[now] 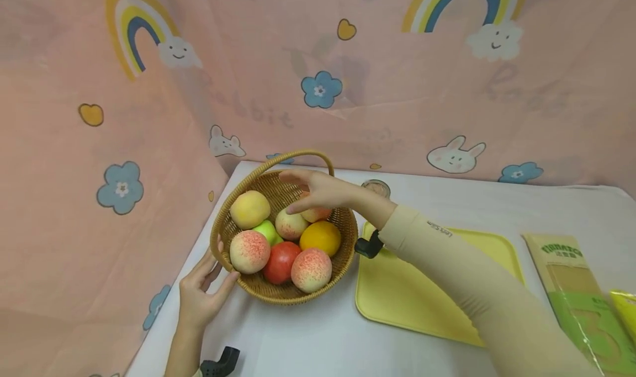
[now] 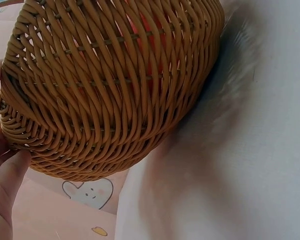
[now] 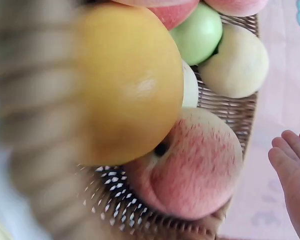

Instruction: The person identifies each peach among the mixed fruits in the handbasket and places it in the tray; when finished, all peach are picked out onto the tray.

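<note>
Now pinching the wicker basket (image 1: 283,299), centre frame, at its left edge with the left hand (image 1: 201,294); hovering over the fruit (image 1: 281,262) with an empty, spread right hand (image 1: 320,192). Probably stiff, weightier loaded; best lifted by the arched handle (image 1: 308,153)!

A fitted, cream-beige sleeve (image 1: 462,277) covers the right arm, with fine creases partway along and small dark lettering (image 1: 439,228) near its plain cuff (image 1: 399,226). A black, angular device (image 1: 369,245) shows beside the sleeve's end; another black bent device (image 1: 222,361) shows below the bare left hand (image 1: 201,288). The right hand (image 1: 320,191) is bare too.
</note>
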